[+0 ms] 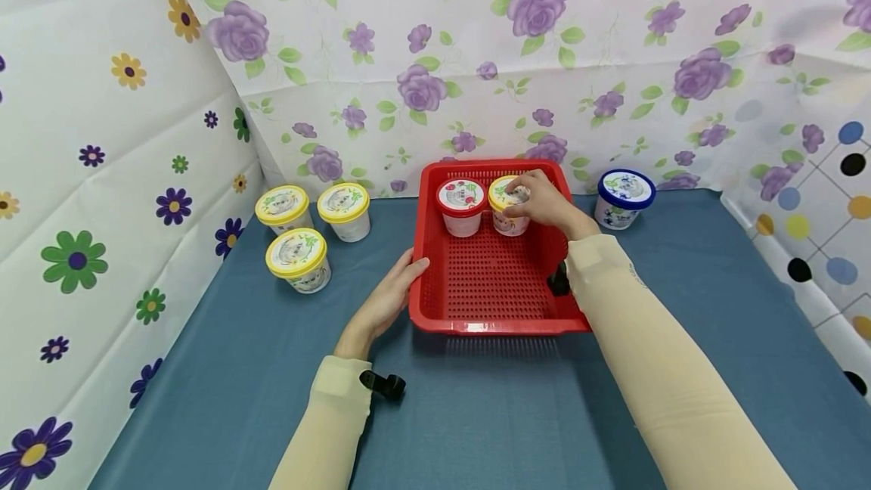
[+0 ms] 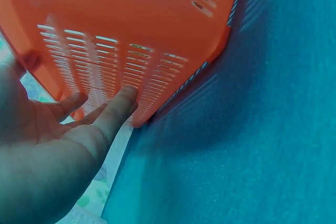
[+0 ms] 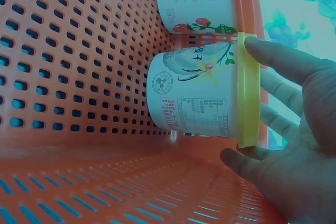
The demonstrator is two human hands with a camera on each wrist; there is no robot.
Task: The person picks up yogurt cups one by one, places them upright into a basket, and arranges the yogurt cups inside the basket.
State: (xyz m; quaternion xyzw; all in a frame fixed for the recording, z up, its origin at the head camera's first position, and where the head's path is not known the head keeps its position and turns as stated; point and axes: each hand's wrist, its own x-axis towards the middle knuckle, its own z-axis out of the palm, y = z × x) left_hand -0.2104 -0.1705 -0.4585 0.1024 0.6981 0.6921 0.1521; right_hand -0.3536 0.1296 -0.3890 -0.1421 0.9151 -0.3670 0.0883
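The right hand [image 1: 544, 203] grips the rim of a yellow-lidded tub [image 1: 510, 224], thumb and fingers on opposite sides of the lid [image 3: 248, 93]. This tub stands upright at the back of a red perforated plastic basket [image 1: 503, 271]. Just left of it, inside the same basket, is a red-lidded tub [image 1: 463, 221] with strawberries printed on its side. At the basket's left edge the left hand [image 1: 391, 293] holds the rim with its thumb. Its other fingers [image 2: 113, 111] reach along the slotted outer wall [image 2: 105, 61].
Three more yellow-lidded tubs [image 1: 282, 206] [image 1: 344, 214] [image 1: 297, 259] stand grouped to the left on the blue tablecloth [image 1: 490, 422]. Behind the basket's right side is a blue-lidded tub [image 1: 622, 199]. Floral sheets [image 1: 381, 29] hang at the back and sides.
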